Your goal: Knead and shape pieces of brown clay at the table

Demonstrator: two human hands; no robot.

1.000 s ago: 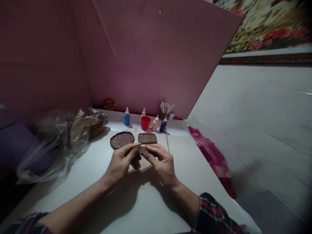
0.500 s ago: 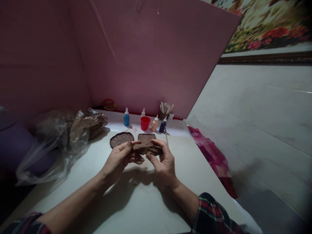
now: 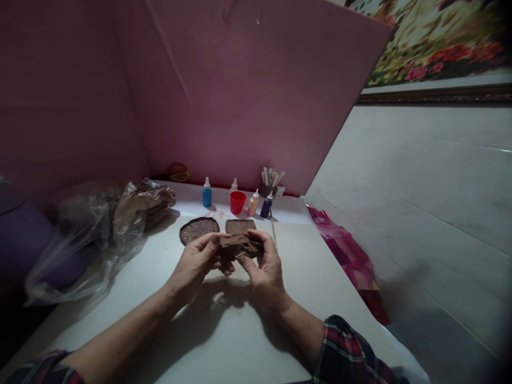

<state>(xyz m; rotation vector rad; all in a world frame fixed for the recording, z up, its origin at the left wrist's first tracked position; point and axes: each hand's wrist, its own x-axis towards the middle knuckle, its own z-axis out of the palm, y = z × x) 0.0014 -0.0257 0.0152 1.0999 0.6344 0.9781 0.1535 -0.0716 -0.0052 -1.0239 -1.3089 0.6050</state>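
Note:
A rough brown lump of clay [image 3: 241,247] is held between my two hands, above the table [image 3: 224,341]. My left hand [image 3: 200,256] grips its left end, thumb on top and fingers curled underneath. Around the right end, my right hand [image 3: 264,266] is closed with the thumb pressing the near side and the fingers over the far edge. Just beyond the clay lie a round, shallow dark clay piece [image 3: 199,228] with a raised rim and light specks, and a small rectangular clay piece [image 3: 240,226], partly hidden by the lump.
At the back stand a blue bottle [image 3: 207,194], a red cup [image 3: 237,202], a peach bottle [image 3: 253,204], a dark blue bottle [image 3: 266,206] and a pot of tools [image 3: 269,186]. A brush [image 3: 273,226] lies nearby. A clear plastic bag [image 3: 132,213] lies left, scissors [image 3: 178,173] behind.
The clay lump has tilted and looks more compact in my hands. Both hands have drawn slightly closer together, with the right shifting a little left.

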